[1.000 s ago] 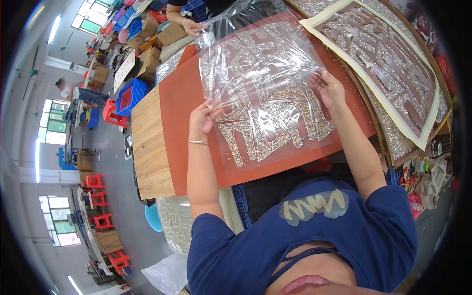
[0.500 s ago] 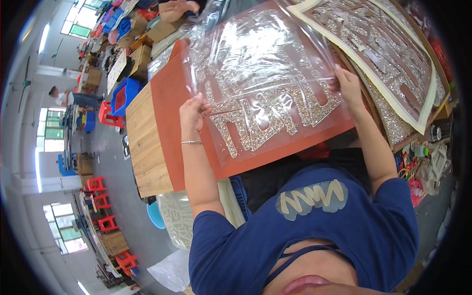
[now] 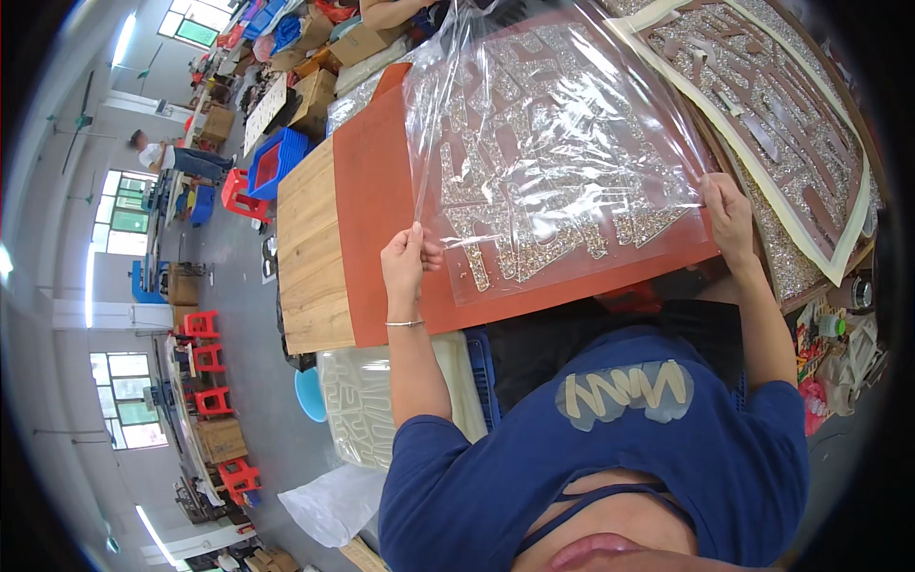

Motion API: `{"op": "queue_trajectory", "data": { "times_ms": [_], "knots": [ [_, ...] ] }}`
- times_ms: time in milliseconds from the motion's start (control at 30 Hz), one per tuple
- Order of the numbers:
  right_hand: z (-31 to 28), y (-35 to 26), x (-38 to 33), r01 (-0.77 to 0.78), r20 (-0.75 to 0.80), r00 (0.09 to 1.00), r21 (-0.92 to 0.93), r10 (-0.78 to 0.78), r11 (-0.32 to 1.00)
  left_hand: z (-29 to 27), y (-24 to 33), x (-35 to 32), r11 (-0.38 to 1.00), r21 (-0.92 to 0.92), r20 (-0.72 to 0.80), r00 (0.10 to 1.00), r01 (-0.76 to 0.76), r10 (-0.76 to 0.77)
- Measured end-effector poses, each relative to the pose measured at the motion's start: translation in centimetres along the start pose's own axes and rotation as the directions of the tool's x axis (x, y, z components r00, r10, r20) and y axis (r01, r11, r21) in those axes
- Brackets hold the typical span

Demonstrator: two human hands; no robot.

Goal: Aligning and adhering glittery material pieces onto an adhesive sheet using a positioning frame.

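Note:
A sheet of clear plastic film (image 3: 562,105) is stretched between my two hands, shiny with reflections. My left hand (image 3: 408,267) pinches its near left corner, and my right hand (image 3: 729,219) grips the near right corner. Beneath the film lie glittery, rhinestone-like letter shapes (image 3: 534,257) on a transparent backing sheet. They rest on a reddish-brown mat (image 3: 376,238) that covers part of a wooden tabletop (image 3: 310,257). Whether the film touches the glitter shapes everywhere, I cannot tell.
At the right lies a cream-bordered template (image 3: 829,253) over more glitter. Another person's arm (image 3: 391,11) reaches in at the far edge. Blue crates (image 3: 276,162), red stools (image 3: 246,195) and a light-blue basin (image 3: 309,395) stand left of the table. Farther off, a person (image 3: 176,157) stands.
Both hands have drawn the film's near edge toward me, and it now covers more of the glitter letters. The other person's hand at the far edge has shifted. My view has moved slightly.

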State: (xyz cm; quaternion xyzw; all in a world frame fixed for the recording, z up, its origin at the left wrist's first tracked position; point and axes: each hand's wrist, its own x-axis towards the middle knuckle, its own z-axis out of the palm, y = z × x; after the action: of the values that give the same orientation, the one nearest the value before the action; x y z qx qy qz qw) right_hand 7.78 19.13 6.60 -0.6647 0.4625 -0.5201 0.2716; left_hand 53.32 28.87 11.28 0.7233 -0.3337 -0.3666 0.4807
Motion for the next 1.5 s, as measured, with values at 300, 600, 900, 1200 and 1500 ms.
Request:
{"op": "queue_trajectory", "data": {
  "times_ms": [300,600,900,1200,1500],
  "knots": [
    [-1.3,1.8,-0.8,0.007,0.015,1.0,-0.101,-0.006,0.995,1.0,-1.1,-2.6,0.998,-0.017,-0.02,0.998,0.062,-0.063],
    [-0.5,6.1,-1.4,0.163,0.007,0.986,-0.255,-0.167,0.953,3.9,-2.2,-3.1,0.988,-0.121,-0.129,0.989,-0.093,0.077],
    [-1.1,5.1,-2.8,0.244,-0.085,0.953,-0.358,-0.292,0.901,3.5,-4.9,-5.9,0.983,-0.158,-0.033,0.995,-0.098,0.094],
    [0.1,4.3,-3.4,0.366,-0.013,0.912,-0.425,-0.41,0.828,1.9,-4.3,-5.9,0.965,-0.178,-0.052,0.981,-0.192,0.186],
    [0.3,4.4,-3.1,0.436,0.026,0.881,-0.436,-0.473,0.787,1.1,-5.2,-6.7,0.967,-0.117,-0.065,0.974,-0.225,0.219]
  ]
}}
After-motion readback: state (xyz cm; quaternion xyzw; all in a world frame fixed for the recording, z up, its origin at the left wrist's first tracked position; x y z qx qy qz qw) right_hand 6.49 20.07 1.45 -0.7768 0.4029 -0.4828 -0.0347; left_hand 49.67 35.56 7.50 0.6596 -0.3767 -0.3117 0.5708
